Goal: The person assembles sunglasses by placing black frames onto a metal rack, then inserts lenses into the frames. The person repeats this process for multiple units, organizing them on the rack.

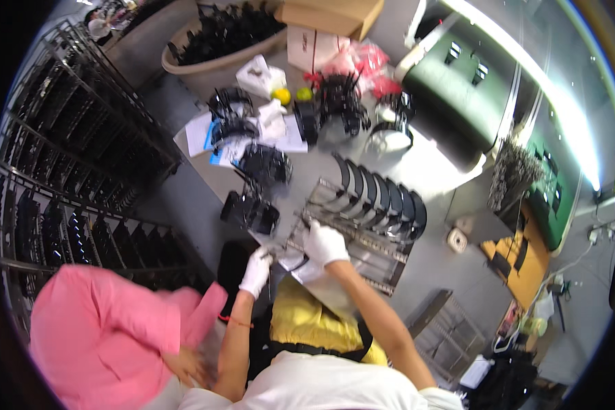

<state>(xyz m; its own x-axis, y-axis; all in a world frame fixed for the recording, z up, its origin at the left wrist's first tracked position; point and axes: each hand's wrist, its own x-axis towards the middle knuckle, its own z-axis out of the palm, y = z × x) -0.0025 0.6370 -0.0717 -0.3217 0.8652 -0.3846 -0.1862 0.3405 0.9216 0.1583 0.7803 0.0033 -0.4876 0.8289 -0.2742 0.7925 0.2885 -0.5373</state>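
Observation:
My left hand (pixel 255 272), in a white glove, is closed at the near edge of the table, its fingertips together by a thin dark piece too small to name. My right hand (pixel 325 244), also gloved in white, lies over the left end of a metal rack (pixel 383 265) with its fingers curled in. What the right fingers hold, if anything, is hidden. Curved black visor-like pieces (pixel 379 198) stand in a row on the rack's far side. Left of the rack, glossy black parts (pixel 251 212) lie in a cluster near my left hand.
A person in a pink top (pixel 109 328) is close on my left. Shelving racks (pixel 75 123) full of black parts stand beyond. More black parts (pixel 338 102), papers (pixel 199 133) and a cardboard box (pixel 331 17) are at the back. A green conveyor (pixel 451 92) runs at right.

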